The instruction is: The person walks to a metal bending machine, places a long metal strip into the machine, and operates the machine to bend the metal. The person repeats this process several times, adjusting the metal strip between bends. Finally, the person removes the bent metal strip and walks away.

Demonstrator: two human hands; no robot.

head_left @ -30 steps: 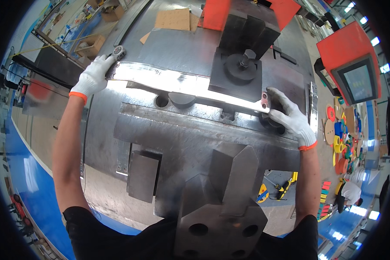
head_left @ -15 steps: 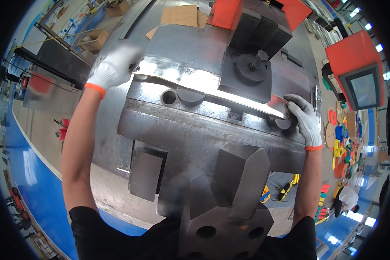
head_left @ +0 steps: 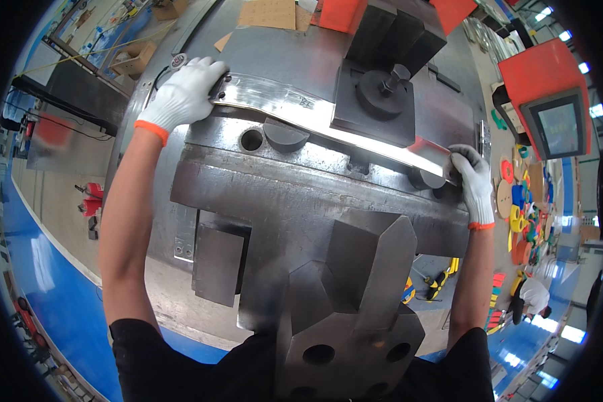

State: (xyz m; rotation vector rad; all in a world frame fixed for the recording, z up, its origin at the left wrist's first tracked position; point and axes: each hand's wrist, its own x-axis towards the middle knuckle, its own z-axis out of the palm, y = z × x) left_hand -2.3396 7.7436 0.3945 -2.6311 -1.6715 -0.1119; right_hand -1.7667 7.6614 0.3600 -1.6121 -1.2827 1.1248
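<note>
A long, shiny flat metal bar point(head_left: 278, 97) lies slantwise across a heavy steel machine bed point(head_left: 248, 181), its left end farther from me. My left hand point(head_left: 189, 92), in a white knit glove with an orange cuff, is closed around that left end, beside two small dark holes. At the opposite end, my gloved right hand point(head_left: 474, 179) has its fingers curled on the bar's tip. The bar's middle passes along the near edge of a dark square block point(head_left: 375, 110) topped by a round disc and bolt point(head_left: 392, 80). Half-round dark blocks point(head_left: 286, 136) sit on its near side.
A large dark V-notched steel block point(head_left: 355, 301) rises close before me. A red control box with a screen point(head_left: 555, 124) stands at the right. Cardboard point(head_left: 268, 13) lies at the back. Yellow-and-black tools point(head_left: 437, 285) lie at lower right; another person point(head_left: 532, 298) is beyond.
My left hand was blurred by motion at the bar's left end and is now still, closed on it. The right hand stays at its end. The whole view has shifted slightly.
</note>
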